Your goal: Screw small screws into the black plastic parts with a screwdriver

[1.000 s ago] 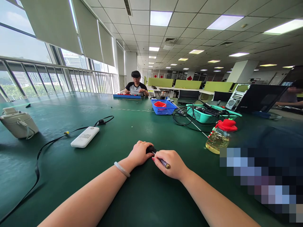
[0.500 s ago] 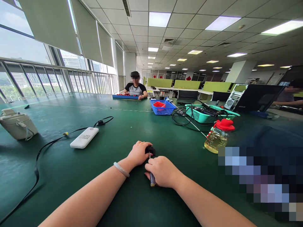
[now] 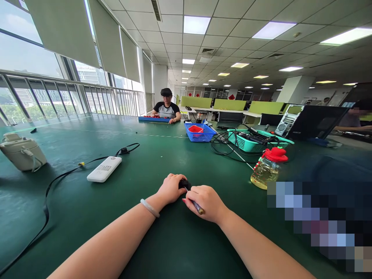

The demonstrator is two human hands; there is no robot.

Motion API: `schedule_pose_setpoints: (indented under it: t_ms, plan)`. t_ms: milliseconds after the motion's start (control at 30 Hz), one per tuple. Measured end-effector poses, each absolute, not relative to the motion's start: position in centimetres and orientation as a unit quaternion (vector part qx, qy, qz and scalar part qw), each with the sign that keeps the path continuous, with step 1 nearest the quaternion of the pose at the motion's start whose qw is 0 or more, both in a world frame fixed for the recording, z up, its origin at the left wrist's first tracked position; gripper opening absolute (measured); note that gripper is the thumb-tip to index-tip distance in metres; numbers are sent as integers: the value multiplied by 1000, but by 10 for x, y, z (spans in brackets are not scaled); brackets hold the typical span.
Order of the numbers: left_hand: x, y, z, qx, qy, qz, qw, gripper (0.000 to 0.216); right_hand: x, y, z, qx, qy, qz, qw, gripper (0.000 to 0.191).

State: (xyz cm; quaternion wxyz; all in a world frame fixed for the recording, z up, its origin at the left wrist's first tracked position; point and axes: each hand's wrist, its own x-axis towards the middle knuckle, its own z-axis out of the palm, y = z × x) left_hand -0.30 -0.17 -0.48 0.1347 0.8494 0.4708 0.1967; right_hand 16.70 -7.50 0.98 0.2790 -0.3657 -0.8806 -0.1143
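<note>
On the green table, my left hand (image 3: 171,188) is closed on a small black object (image 3: 185,183) whose kind I cannot make out, since the fingers cover part of it. A pale bangle circles the left wrist. My right hand (image 3: 205,203) is closed around the handle of a screwdriver (image 3: 198,207). The tool lies slanted, its butt end pointing down and to the right. Its thin shaft reaches toward the black object beside the left thumb; whether the tip touches it is hidden.
A white power bank (image 3: 104,169) and a black cord (image 3: 46,190) lie to the left. Right stands a red-lidded bottle (image 3: 266,172). Farther back are a blue basket (image 3: 200,136), a green basket (image 3: 247,144) with cables, and a seated person (image 3: 167,108) behind a blue tray (image 3: 154,119).
My right hand has shifted slightly right and up, swinging the screwdriver from nearly upright in the picture to a slant. My left hand stays in place on the black object.
</note>
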Motion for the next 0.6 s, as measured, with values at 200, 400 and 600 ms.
schedule_pose_setpoints:
  t_ms: [200,400,600]
  plan:
    - [-3,-2,-4,846,469,207,147,37,173,-74,14,-379,-871,-54,308,33]
    - [-4,0,-5,852,463,199,142,38,181,-69,13,-434,-798,89,409,35]
    - [-3,2,-7,847,477,190,136,50,184,-61,9,-464,-707,175,504,38]
